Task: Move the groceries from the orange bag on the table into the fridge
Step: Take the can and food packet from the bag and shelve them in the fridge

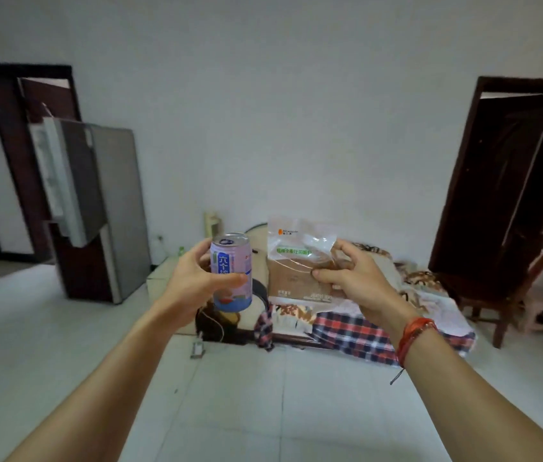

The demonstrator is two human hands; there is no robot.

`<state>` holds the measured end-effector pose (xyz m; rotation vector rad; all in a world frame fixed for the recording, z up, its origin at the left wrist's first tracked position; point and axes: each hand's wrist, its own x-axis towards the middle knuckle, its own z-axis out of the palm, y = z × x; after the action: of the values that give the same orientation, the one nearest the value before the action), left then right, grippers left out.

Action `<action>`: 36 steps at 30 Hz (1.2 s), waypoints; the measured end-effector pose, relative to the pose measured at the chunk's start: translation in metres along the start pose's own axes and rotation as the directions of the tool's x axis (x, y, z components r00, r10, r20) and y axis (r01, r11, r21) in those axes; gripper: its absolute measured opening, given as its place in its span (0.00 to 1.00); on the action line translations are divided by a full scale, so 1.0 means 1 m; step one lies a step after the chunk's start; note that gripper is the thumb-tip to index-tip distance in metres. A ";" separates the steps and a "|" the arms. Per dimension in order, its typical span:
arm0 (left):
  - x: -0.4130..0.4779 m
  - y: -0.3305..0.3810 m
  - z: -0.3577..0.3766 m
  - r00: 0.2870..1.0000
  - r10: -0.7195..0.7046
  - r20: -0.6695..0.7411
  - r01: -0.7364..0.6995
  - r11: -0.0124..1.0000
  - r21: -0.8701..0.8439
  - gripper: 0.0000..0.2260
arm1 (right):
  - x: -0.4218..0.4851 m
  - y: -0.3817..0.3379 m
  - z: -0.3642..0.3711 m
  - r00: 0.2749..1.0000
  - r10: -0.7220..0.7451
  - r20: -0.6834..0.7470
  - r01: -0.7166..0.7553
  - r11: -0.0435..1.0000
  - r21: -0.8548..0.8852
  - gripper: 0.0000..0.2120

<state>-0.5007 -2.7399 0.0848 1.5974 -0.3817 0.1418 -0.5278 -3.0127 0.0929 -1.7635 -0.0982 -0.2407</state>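
Both forearms reach forward from the bottom edge, a red cord bracelet (414, 338) on the right wrist. Left hand (193, 288): fingers (230, 280) wrapped and clamped round a pink-and-blue drink can (231, 271), thumb behind on the left side; can held upright, long axis vertical, pull-tab top uppermost, tilted slightly. Right hand (353, 278): fingertips pinched together on the right edge of a clear bread bag (296, 261); bag hangs upright, long axis vertical, empty plastic top up, brown loaf in the lower half, lying left of the fingers. Both items held in the air, side by side, near but apart. Below and behind them, a low bed (380, 325) with a plaid and patterned blanket. White tiled floor (230, 395). Grey fridge (113, 211) well to the left against the white wall, upper door standing open. Dark doorways left and right; a wooden chair (523, 288) beside the right one.
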 end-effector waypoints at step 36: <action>-0.155 0.030 -0.258 0.736 0.105 -0.669 0.117 0.953 0.278 0.27 | 0.049 -0.053 0.332 0.743 -0.236 0.627 0.093 0.963 0.252 0.21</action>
<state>-0.6186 -2.4619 0.0811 1.7195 0.2402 0.7959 -0.4544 -2.6804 0.0923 -1.5575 -0.7698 0.2714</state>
